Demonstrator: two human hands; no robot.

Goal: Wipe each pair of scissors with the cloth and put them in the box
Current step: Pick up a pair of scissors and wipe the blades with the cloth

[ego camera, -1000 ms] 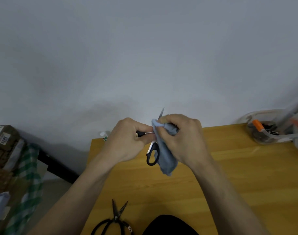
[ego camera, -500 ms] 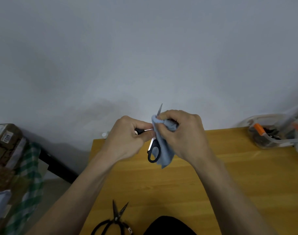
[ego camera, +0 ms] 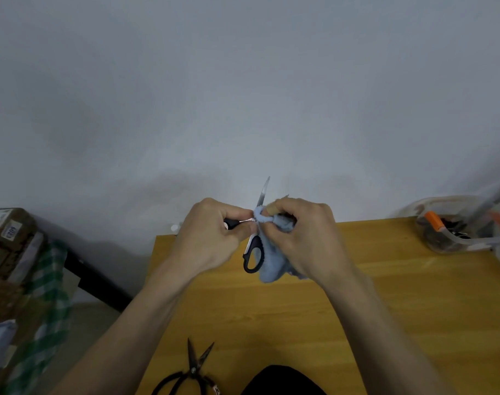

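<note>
Above the wooden table, my left hand grips one black handle of an opened pair of black-handled scissors. One blade points up at the wall; the other handle loop hangs down. My right hand holds a light blue cloth bunched around the scissors near the pivot. A second pair, all black with long loop handles, lies at the table's near edge with its blades parted. A clear plastic box holding dark items and an orange-handled tool stands at the far right.
The table's left edge drops to the floor, where a green checked cloth and cardboard boxes are stacked. A grey wall stands close behind the table. A dark rounded shape sits at the bottom edge.
The cloth in my right hand has slid down toward the pivot, so more of the upright blade shows. Both hands stay in about the same place.
</note>
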